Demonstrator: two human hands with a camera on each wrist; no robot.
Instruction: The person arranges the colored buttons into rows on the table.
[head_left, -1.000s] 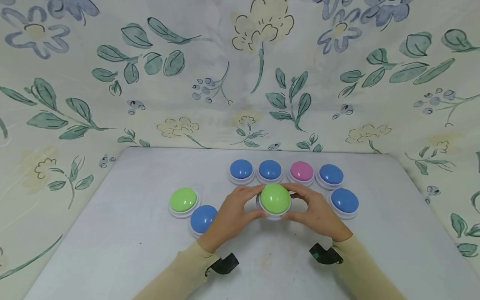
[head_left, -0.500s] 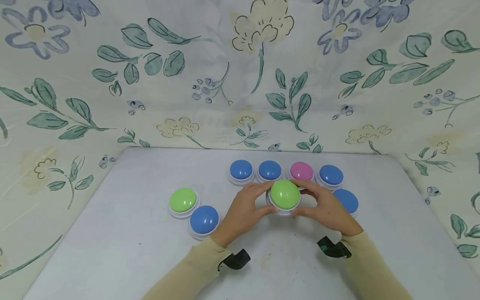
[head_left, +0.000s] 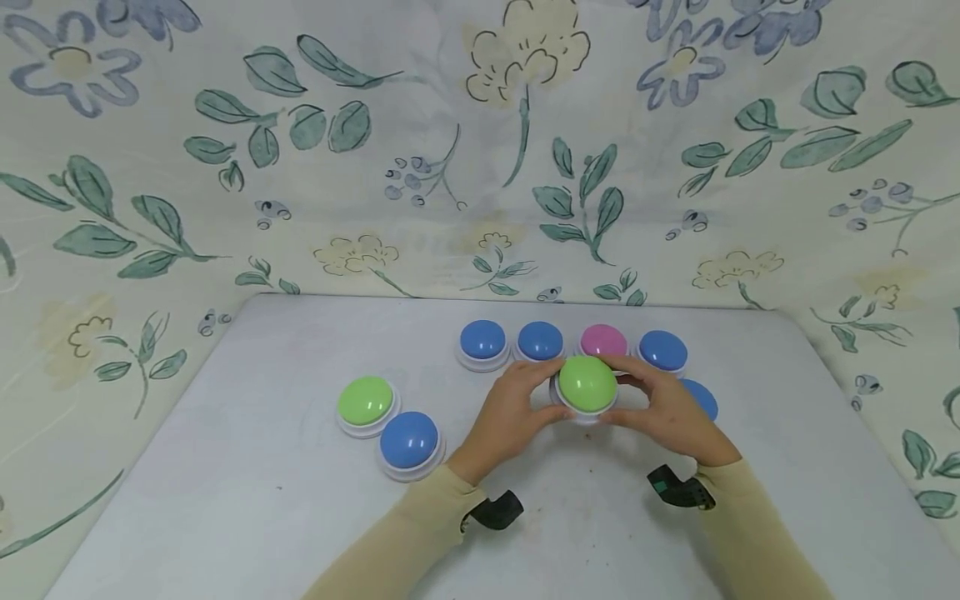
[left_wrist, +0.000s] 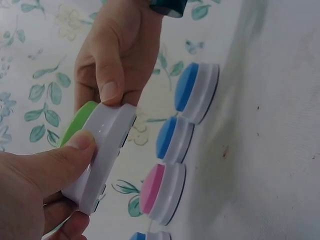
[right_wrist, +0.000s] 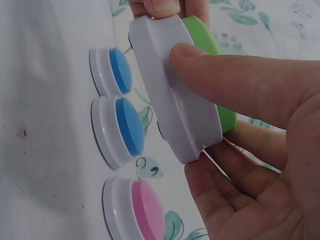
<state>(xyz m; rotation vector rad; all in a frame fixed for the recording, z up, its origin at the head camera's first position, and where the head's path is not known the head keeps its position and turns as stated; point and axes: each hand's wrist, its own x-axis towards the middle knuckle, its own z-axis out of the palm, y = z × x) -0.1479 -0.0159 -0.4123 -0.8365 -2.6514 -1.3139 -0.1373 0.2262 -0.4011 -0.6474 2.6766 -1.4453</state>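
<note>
A round push button with a green dome and white base is held between both hands, raised off the tabletop. On its left side, my left hand pinches the base, thumb in front. The right hand grips the opposite side in the same way. In the left wrist view the white base shows edge-on, with dark feet underneath. Just behind the held button stands a pink button, partly covered. A blue button is half hidden by the right hand.
Along the back are blue buttons and another blue button. On the left, a green button stands beside a blue button. All are on a white table, with a flowered cloth behind.
Both hands have carried the green button to the right and slightly toward the back. It now overlaps the pink button in view. The other buttons stay put.
</note>
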